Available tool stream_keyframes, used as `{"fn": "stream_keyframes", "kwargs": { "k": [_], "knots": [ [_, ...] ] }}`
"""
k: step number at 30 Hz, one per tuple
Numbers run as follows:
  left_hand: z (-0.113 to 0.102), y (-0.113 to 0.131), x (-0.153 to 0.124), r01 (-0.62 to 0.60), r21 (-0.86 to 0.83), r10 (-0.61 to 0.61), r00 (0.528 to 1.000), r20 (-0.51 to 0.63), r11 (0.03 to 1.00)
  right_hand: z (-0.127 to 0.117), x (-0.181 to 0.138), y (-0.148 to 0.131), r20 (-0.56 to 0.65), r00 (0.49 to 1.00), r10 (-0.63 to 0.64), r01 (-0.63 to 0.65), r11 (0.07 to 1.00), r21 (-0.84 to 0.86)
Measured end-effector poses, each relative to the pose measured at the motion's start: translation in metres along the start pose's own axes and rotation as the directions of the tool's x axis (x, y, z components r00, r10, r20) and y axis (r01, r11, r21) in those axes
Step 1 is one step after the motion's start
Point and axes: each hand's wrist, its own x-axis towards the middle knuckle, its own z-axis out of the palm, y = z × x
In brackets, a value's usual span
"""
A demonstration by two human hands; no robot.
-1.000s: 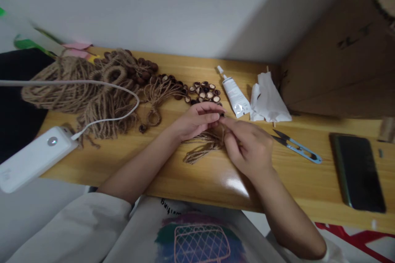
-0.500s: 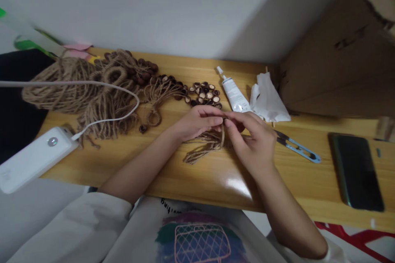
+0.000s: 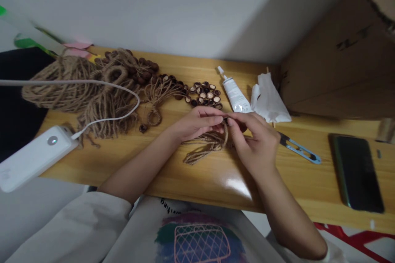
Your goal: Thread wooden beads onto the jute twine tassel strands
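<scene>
Near white tube (image 3: pixel 236 94), contents hidden: both hands (image 3: pixel 199 123) (image 3: pixel 256 144) pinched closed on twine (image 3: pixel 197 156).

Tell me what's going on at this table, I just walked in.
Someone is working with bare hands at a wooden table. The left hand and right hand meet at the fingertips, pinching cord; a dark bit shows there, too hidden to make out. Loose strands lie just below. Brown beads and a white tube lie beyond the hands, and snips sit partly hidden behind the right hand.
</scene>
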Motion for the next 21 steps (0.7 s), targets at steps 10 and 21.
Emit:
{"fn": "stream_keyframes", "kwargs": {
  "k": [10, 21],
  "knots": [
    [0.0002, 0.0001, -0.0007, -0.003, 0.000, 0.003, 1.000, -0.007, 1.000, -0.0008, -0.0002, -0.0008, -0.004, 1.000, -0.015, 0.015, 1.000, 0.014],
    [0.0011, 0.0028, -0.0010, -0.014, -0.039, 0.013, 1.000, -0.004, 0.999, -0.0044, 0.0000, -0.0075, -0.063, 0.997, -0.050, 0.055, 0.995, 0.084]
  ]
}}
